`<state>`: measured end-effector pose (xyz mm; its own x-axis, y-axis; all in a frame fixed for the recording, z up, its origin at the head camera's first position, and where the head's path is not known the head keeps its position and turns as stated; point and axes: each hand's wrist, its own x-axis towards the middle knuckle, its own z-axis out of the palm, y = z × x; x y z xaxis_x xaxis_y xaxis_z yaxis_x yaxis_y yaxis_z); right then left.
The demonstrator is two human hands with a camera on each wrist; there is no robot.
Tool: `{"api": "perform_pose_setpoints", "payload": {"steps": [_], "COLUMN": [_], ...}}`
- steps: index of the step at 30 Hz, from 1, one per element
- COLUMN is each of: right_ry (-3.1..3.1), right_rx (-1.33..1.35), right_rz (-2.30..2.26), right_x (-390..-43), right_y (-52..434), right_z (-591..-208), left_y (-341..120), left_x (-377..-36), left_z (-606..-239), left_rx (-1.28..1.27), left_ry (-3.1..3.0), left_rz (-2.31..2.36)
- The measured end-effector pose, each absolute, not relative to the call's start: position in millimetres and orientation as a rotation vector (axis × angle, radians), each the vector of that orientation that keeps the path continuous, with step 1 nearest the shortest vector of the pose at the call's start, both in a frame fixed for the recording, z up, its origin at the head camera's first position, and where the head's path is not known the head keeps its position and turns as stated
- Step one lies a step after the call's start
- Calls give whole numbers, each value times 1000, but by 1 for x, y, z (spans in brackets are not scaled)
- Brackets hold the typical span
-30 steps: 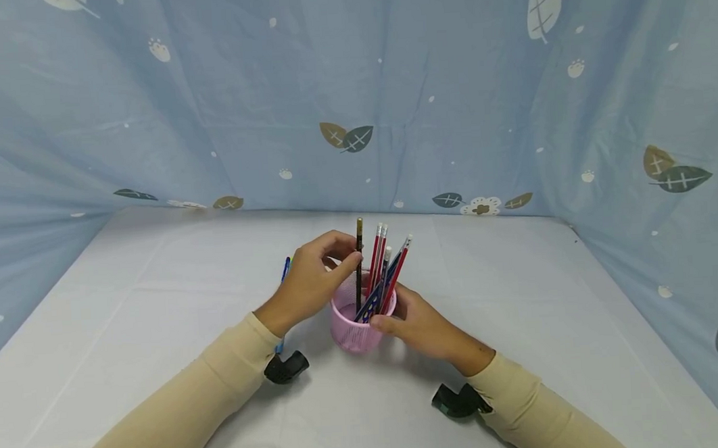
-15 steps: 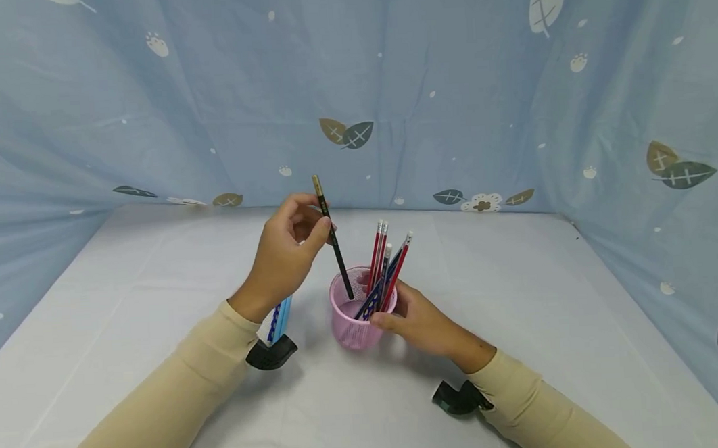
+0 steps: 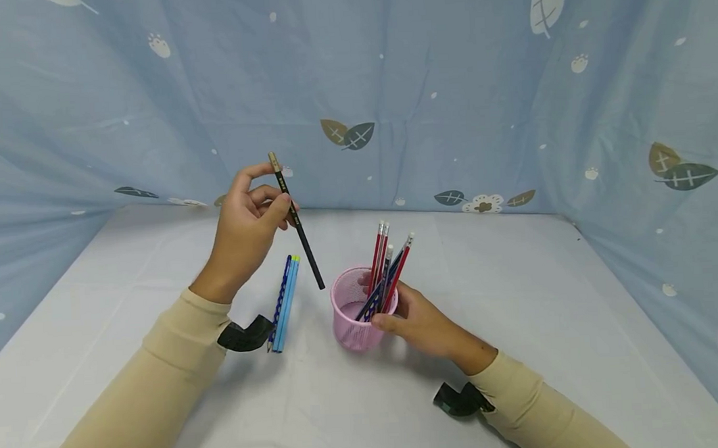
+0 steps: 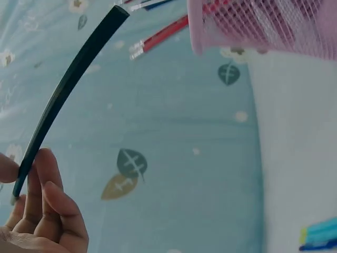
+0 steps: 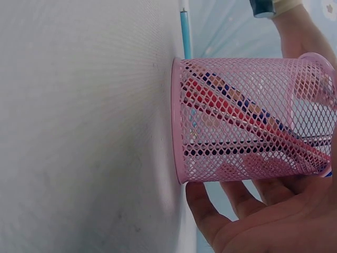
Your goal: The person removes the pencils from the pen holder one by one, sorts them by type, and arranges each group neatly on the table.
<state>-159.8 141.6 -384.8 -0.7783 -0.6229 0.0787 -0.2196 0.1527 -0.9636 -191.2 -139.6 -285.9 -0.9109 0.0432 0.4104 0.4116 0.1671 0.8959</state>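
In the head view my left hand [image 3: 246,220] pinches a black pencil [image 3: 301,234] with a gold end, its lower tip hanging left of and above the pink mesh pencil cup [image 3: 354,332]. The left wrist view shows the same black pencil [image 4: 68,84] between thumb and fingers. My right hand [image 3: 428,322] holds the cup at its right side, with the far fingers partly hidden behind it. Several pencils lean to the right inside the cup, among them a red pencil [image 3: 399,269] and dark blue ones. In the right wrist view the cup [image 5: 247,116] stands on the table.
Left of the cup, a dark blue pencil [image 3: 280,299] and light blue pencils [image 3: 289,305] lie side by side on the white table [image 3: 497,298]. A blue leaf-patterned curtain [image 3: 449,77] stands behind. Black wrist cameras [image 3: 462,400] hang under both sleeves.
My left hand has lifted the black pencil out of the cup and moved it up and left. This uncovers the blue pencils on the table. My right hand stays on the cup.
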Motion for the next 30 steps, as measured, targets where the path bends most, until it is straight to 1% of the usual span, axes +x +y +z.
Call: {"api": "perform_pose_setpoints", "payload": {"steps": [19,30], "right_ry": [2089,2095], "right_rx": [-846,-824], "right_rz": [-1680,-1666], "right_x": [-161,-161], "right_y": [141,142], "right_z": [-385,-385], "left_y": [-152,-168], "left_x": [-204,-216], "left_z": [-295,-305], "left_rx": [-461,-319], "left_ry": [-2359,-2698], "left_rz": [-1809,-1641]}}
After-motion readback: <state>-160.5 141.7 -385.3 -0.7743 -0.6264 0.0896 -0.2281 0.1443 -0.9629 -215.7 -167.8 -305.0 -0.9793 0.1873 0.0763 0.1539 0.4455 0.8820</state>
